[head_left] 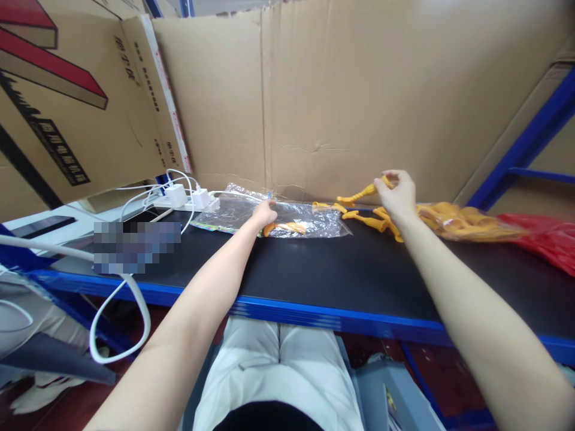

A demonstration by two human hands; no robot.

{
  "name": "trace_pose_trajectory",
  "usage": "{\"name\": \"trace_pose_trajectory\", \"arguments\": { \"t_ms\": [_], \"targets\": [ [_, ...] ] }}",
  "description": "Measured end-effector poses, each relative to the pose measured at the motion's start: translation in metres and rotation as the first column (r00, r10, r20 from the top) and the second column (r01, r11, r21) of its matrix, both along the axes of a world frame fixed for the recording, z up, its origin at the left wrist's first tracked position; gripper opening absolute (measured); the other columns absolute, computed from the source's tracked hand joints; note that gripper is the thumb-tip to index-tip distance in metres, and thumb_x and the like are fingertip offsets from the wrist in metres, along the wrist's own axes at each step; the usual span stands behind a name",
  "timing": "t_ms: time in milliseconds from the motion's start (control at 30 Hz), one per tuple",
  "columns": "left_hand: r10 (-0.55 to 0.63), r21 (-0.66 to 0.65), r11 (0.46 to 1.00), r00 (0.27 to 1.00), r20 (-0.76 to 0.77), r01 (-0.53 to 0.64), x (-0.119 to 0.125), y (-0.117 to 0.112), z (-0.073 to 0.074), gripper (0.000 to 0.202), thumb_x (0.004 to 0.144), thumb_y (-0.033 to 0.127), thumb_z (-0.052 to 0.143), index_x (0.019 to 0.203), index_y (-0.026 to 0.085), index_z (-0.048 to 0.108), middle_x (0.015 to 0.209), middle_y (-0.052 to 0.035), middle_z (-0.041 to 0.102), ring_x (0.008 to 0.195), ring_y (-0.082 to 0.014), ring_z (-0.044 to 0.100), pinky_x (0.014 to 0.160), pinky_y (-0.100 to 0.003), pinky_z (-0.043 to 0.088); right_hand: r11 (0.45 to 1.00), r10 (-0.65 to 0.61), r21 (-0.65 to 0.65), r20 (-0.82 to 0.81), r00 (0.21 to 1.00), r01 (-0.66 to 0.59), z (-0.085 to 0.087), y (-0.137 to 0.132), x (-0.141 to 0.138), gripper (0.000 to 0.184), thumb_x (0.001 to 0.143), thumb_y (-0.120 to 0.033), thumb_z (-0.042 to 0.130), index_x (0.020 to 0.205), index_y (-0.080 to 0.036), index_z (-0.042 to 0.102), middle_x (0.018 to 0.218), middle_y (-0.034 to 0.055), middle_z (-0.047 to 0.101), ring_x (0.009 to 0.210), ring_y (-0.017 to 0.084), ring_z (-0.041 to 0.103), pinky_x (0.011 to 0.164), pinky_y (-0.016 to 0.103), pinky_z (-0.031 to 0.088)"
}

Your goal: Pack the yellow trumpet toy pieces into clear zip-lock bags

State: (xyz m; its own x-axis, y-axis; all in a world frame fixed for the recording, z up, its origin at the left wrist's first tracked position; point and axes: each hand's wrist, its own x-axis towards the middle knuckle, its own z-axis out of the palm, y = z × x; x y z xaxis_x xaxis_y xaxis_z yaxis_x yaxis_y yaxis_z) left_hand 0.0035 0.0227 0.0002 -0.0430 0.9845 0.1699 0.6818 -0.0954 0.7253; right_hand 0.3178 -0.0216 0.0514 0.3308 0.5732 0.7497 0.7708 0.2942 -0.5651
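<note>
My left hand rests closed on a clear plastic bag that lies flat on the black shelf top, with an orange rubber piece inside or under the bag beside my fingers. My right hand is closed on an orange rubber chicken toy, lifted just above the shelf. More orange toys lie loose below it. A pile of them sits in a plastic bag to the right.
A cardboard wall backs the shelf, with a printed carton at the left. White chargers and cables lie at the back left, and a red bag at the far right. The shelf has a blue front edge.
</note>
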Motion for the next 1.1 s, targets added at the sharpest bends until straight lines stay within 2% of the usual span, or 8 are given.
{"name": "trace_pose_trajectory", "arguments": {
  "t_ms": [100, 200, 333, 467, 600, 700, 933, 1100],
  "targets": [
    [0.001, 0.031, 1.000, 0.996, -0.084, 0.001, -0.003, 0.000, 0.000, 0.054, 0.065, 0.005, 0.061, 0.118, 0.016, 0.056, 0.116, -0.0123, 0.061, 0.107, -0.0235, 0.056, 0.089, -0.029, 0.042, 0.962, 0.226, -0.096, -0.242, 0.944, -0.255, 0.000, -0.001, -0.012, 0.027, 0.073, -0.033, 0.060, 0.095, -0.017, 0.057, 0.095, 0.0095, 0.061, 0.085, 0.021, 0.060, 0.074, 0.039, 0.051],
    [-0.001, 0.023, 1.000, 0.991, -0.133, 0.004, -0.005, -0.002, 0.001, 0.055, 0.066, 0.006, 0.060, 0.120, 0.017, 0.055, 0.116, -0.0121, 0.061, 0.109, -0.0238, 0.056, 0.091, -0.029, 0.041, 0.852, 0.392, -0.179, -0.404, 0.827, -0.491, -0.003, -0.009, -0.026, 0.025, 0.067, -0.028, 0.068, 0.087, -0.017, 0.059, 0.086, 0.0063, 0.063, 0.077, 0.017, 0.062, 0.073, 0.034, 0.052],
    [0.021, 0.037, 0.999, 0.974, -0.228, -0.013, -0.006, -0.007, 0.004, 0.057, 0.067, 0.007, 0.058, 0.122, 0.020, 0.053, 0.120, -0.0108, 0.059, 0.111, -0.0251, 0.055, 0.091, -0.032, 0.042, 0.739, 0.447, -0.295, -0.458, 0.768, -0.606, -0.007, -0.020, -0.034, 0.026, 0.065, -0.028, 0.072, 0.086, -0.017, 0.059, 0.080, 0.0041, 0.063, 0.072, 0.014, 0.062, 0.070, 0.031, 0.053],
    [0.047, 0.068, 0.997, 0.948, -0.314, -0.026, -0.005, -0.013, 0.005, 0.057, 0.069, 0.009, 0.056, 0.124, 0.022, 0.052, 0.120, -0.0101, 0.059, 0.111, -0.0259, 0.054, 0.091, -0.034, 0.042, 0.694, 0.529, -0.171, -0.536, 0.657, -0.699, -0.009, -0.016, -0.028, 0.030, 0.062, -0.029, 0.074, 0.085, -0.019, 0.057, 0.080, 0.0010, 0.062, 0.074, 0.012, 0.062, 0.075, 0.030, 0.053],
    [0.042, 0.074, 0.997, 0.932, -0.359, -0.016, -0.005, -0.015, 0.005, 0.058, 0.068, 0.009, 0.056, 0.124, 0.022, 0.051, 0.118, -0.0100, 0.060, 0.111, -0.0259, 0.055, 0.090, -0.034, 0.043, 0.677, 0.575, -0.047, -0.591, 0.567, -0.735, -0.010, -0.010, -0.022, 0.033, 0.062, -0.031, 0.074, 0.087, -0.021, 0.055, 0.080, -0.0004, 0.062, 0.077, 0.013, 0.063, 0.081, 0.031, 0.051],
    [0.034, 0.071, 0.997, 0.929, -0.368, -0.008, -0.006, -0.014, 0.005, 0.059, 0.068, 0.009, 0.056, 0.125, 0.023, 0.050, 0.118, -0.0095, 0.060, 0.111, -0.0252, 0.055, 0.090, -0.033, 0.043, 0.659, 0.562, -0.102, -0.592, 0.578, -0.745, -0.011, -0.010, -0.021, 0.032, 0.064, -0.029, 0.073, 0.088, -0.021, 0.054, 0.081, 0.0000, 0.062, 0.079, 0.013, 0.063, 0.083, 0.032, 0.051],
    [0.016, 0.060, 0.998, 0.953, -0.303, 0.003, -0.006, -0.009, 0.002, 0.056, 0.069, 0.007, 0.056, 0.123, 0.021, 0.052, 0.118, -0.0111, 0.059, 0.112, -0.0263, 0.053, 0.091, -0.034, 0.042, 0.591, 0.489, -0.389, -0.524, 0.697, -0.707, -0.020, -0.016, -0.013, 0.025, 0.065, -0.019, 0.070, 0.085, -0.020, 0.055, 0.089, 0.0035, 0.063, 0.081, 0.014, 0.063, 0.079, 0.033, 0.054],
    [0.010, 0.064, 0.998, 0.963, -0.268, 0.008, -0.007, -0.007, 0.000, 0.055, 0.069, 0.007, 0.057, 0.122, 0.021, 0.052, 0.118, -0.0109, 0.059, 0.113, -0.0256, 0.052, 0.092, -0.033, 0.041, 0.470, 0.516, -0.660, -0.333, 0.789, -0.586, -0.021, -0.018, -0.005, 0.028, 0.063, -0.031, 0.072, 0.084, -0.017, 0.059, 0.082, 0.0061, 0.065, 0.072, 0.016, 0.063, 0.064, 0.031, 0.055]
  ]
}}
